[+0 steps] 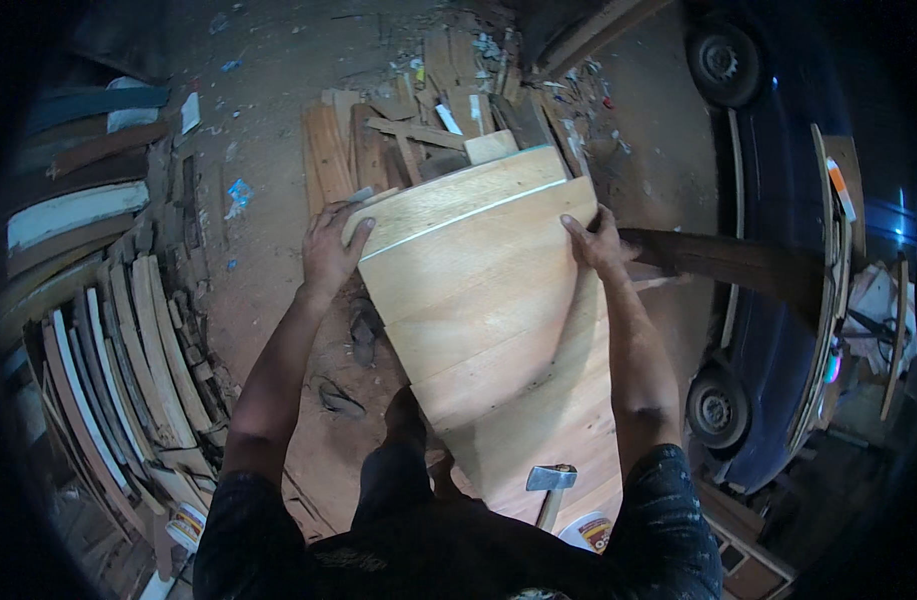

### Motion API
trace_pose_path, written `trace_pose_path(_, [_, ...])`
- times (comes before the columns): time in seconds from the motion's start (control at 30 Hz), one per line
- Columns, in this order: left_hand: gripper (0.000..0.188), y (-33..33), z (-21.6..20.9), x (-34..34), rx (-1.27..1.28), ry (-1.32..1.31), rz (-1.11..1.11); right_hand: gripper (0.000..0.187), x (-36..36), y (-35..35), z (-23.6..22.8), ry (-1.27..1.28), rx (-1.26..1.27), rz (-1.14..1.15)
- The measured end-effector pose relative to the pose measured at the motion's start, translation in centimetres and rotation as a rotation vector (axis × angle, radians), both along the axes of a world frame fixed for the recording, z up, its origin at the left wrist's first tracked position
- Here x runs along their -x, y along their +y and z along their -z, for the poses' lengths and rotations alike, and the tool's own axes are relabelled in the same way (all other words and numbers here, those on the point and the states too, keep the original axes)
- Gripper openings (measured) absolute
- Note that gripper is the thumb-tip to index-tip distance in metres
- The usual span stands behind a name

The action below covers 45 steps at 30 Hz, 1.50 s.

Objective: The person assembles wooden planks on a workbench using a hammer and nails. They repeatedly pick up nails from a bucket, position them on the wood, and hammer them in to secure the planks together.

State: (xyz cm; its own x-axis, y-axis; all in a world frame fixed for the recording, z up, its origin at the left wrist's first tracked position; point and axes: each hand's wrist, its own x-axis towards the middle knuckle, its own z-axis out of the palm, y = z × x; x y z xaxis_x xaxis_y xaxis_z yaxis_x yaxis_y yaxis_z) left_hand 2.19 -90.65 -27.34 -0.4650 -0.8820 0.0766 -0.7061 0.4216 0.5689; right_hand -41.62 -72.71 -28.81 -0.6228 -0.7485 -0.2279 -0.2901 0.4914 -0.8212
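- While it rests flat before me, the glued wooden panel (478,290) sits clamped at its far corners by my left hand (330,245) and right hand (596,243).
- Both grips wrap the panel's edges.
- Near me, a hammer (551,480) lies on it.
- Beyond lie scrap planks (398,130) on the dirt floor (268,90).

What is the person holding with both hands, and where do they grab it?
A big glued-up wooden panel. The left hand grips its far left corner, and the right hand grips its right edge near the top.
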Motion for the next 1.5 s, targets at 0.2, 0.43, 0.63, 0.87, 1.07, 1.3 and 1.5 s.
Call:
trace_pose_path(0.2, [0.042, 0.2, -0.4, 0.3, 0.01, -0.018, 0.004, 0.09, 1.3, 0.6, 1.4, 0.016, -0.134, 0.009])
trace_pose_path(0.43, [0.04, -0.5, -1.3, 0.4, -0.163, 0.039, -0.007, 0.089, -2.4, 0.3, 0.7, 0.042, -0.154, 0.004])
trace_pose_path(0.63, [0.049, 2.0, 3.8, -3.0, -0.113, 0.461, -0.424, 0.076, -1.4, 0.2, 1.6, 0.088, -0.077, -0.144])
trace_pose_path(0.87, [0.046, 8.1, 4.2, -0.4, -0.702, 0.903, -0.577, 0.064, -0.6, 1.3, 1.1, 0.15, -0.107, -0.088])
trace_pose_path(1.07, [0.047, 7.1, 4.1, -1.0, -0.695, 0.926, -0.614, 0.065, -3.1, 2.5, -0.3, 0.585, -0.115, -0.009])
trace_pose_path(1.3, [0.056, 5.9, 4.1, -2.1, -0.717, 0.971, -0.514, 0.061, -14.4, 15.2, -7.5, 0.478, -0.068, 0.049])
trace_pose_path(1.5, [0.042, 4.8, 7.8, -8.4, -0.299, 0.307, -0.387, 0.057, -24.7, 35.7, -11.5, 0.39, -0.319, 0.138])
